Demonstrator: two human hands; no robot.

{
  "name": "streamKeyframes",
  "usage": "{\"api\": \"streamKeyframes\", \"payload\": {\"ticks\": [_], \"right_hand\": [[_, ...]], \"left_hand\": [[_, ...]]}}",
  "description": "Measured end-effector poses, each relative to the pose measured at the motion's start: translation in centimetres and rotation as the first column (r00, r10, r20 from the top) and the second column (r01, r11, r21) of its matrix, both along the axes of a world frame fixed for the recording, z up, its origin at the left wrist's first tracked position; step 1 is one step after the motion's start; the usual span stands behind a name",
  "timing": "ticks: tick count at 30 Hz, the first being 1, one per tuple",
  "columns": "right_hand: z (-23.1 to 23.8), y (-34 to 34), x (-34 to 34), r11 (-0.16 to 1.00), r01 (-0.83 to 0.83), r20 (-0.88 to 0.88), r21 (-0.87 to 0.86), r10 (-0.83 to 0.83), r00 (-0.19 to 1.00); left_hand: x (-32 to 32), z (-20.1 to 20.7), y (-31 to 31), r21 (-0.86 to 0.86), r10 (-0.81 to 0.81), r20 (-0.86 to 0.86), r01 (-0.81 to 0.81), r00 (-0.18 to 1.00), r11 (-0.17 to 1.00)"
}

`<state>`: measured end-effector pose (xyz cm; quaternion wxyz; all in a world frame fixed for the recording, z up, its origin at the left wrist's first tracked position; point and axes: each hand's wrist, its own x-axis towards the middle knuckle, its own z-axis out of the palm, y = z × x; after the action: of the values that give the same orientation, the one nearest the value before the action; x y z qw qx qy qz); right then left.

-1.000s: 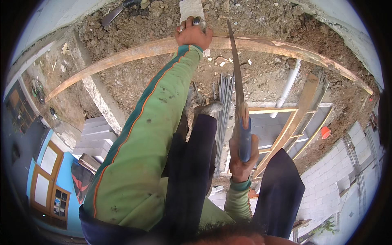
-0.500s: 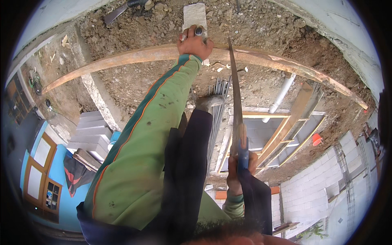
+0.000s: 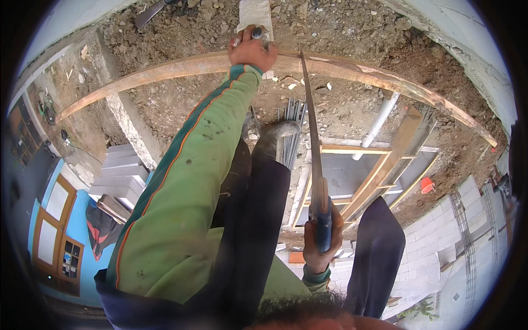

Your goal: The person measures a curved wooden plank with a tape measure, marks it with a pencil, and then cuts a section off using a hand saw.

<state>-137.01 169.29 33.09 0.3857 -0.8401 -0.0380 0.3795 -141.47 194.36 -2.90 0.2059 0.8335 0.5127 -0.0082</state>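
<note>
A long wooden plank (image 3: pixel 192 65) crosses the far part of the view, bowed by the lens. My left hand (image 3: pixel 253 52) bears down on it, fingers curled over its far edge where a pale block (image 3: pixel 254 15) lies; a dark-stoned ring shows on one finger. In my right hand (image 3: pixel 322 236) is a handsaw (image 3: pixel 313 129), the fingers wrapped round its blue handle. The blade points away from me, its tip at the plank just right of my left hand. Whether the teeth touch the wood I cannot tell.
Below the plank lie a bundle of metal rods (image 3: pixel 293 126) and a white pipe (image 3: pixel 379 124). A wooden frame (image 3: pixel 379 181) surrounds a pit at the right, near an orange bucket (image 3: pixel 427 185). Grey blocks (image 3: pixel 121 179) are stacked at left. A blade-like tool (image 3: pixel 149 15) lies far left.
The saw and my right hand have shifted slightly left and toward me. Dark cloth beside the saw handle has swung right. My left hand keeps its place on the plank.
</note>
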Motion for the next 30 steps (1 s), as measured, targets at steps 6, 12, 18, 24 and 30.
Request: {"api": "streamKeyframes", "payload": {"ticks": [6, 12, 18, 24, 30], "right_hand": [[-14.8, 8.8, 4.4, 0.992, -0.119, 0.131, 0.05, 0.111, 0.985], [-0.1, -2.6, -1.6, 0.976, 0.216, -0.16, 0.028, -0.209, 0.965], [-12.8, 6.9, 3.2, 0.996, 0.016, 0.017, 0.087, -0.018, 1.0], [-4.1, -0.4, 0.5, 0.982, -0.188, 0.162, -0.009, 0.187, 0.969], [-10.9, 4.6, 2.3, 0.997, -0.075, 0.093, 0.017, 0.073, 0.993]], "left_hand": [[0.7, -0.9, -0.4, 0.033, -0.055, -0.037, 0.056, 0.998, 0.998], [0.3, 0.8, 0.2, -0.085, -0.013, -0.037, 0.01, 0.999, 0.996], [0.8, 0.5, -0.1, -0.05, -0.052, -0.039, 0.05, 0.998, 0.998], [0.1, 0.9, 0.0, -0.034, 0.035, -0.005, -0.035, 0.999, 0.999], [-0.4, -0.8, 0.0, 0.033, -0.042, -0.021, 0.043, 0.999, 0.999]]}}
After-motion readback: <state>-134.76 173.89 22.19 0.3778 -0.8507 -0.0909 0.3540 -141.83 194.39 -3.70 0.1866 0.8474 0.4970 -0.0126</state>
